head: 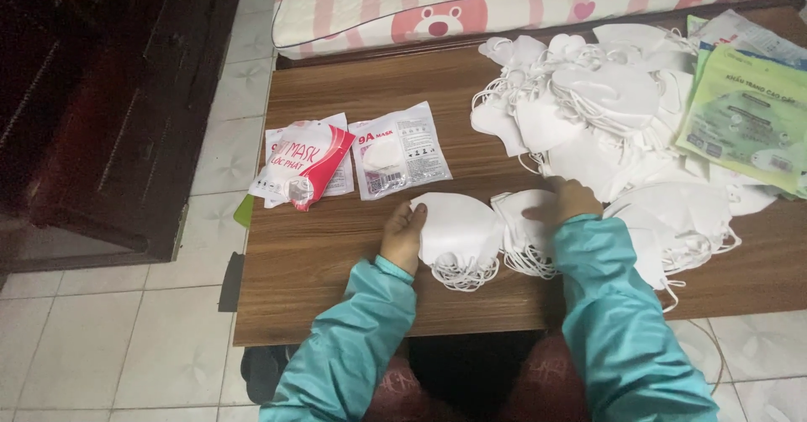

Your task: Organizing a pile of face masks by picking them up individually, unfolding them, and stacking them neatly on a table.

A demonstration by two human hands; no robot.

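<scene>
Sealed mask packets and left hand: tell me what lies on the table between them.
Nothing: in the head view, only bare wooden table separates the sealed mask packets from the left hand, which holds a small stack of white masks.

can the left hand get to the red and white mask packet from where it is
Probably yes. The left hand rests on a small stack of white masks, and the red and white mask packet lies just beyond it to the left on the wooden table, with only bare tabletop between them.

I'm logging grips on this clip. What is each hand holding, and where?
Left hand grips the left edge of a small stack of white masks. Right hand rests on a second stack; grip unclear.
</scene>
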